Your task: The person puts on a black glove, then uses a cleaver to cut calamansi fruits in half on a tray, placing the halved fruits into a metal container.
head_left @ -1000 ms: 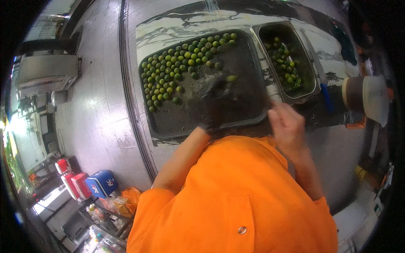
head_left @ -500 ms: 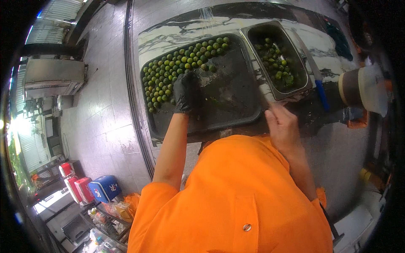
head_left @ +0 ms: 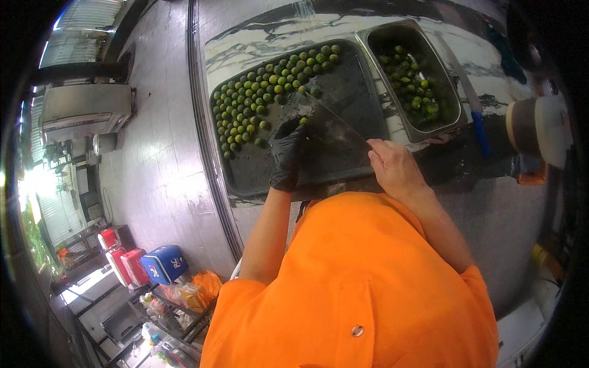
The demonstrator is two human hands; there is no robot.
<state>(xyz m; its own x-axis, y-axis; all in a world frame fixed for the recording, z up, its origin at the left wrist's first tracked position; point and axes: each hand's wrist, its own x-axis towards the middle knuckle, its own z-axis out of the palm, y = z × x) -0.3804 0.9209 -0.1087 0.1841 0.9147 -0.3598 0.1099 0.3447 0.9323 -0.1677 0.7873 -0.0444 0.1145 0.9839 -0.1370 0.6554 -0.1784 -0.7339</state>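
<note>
Many small green citrus fruits (head_left: 248,101) lie packed along the far and left part of a black tray (head_left: 356,67). Over the tray's lower middle, my left hand (head_left: 286,153), in a black glove, pinches one small green citrus fruit (head_left: 304,121) at its fingertips. My bare right hand (head_left: 396,167) is closed at the tray's right side around the handle end of a knife (head_left: 342,119). Its thin blade slants over the tray toward the far left, its tip near the fruits. Most of the handle is hidden in my fist.
Right of the tray, a steel pan (head_left: 457,101) holds cut green citrus pieces (head_left: 417,92). Beyond it lies another knife with a blue handle (head_left: 480,134), beside a pale round tub (head_left: 543,129). Coolers, one blue (head_left: 164,265), stand on the floor at left.
My left hand has drawn back from the pile with one fruit in its fingers. My right hand has moved left, bringing the knife blade over the tray.
</note>
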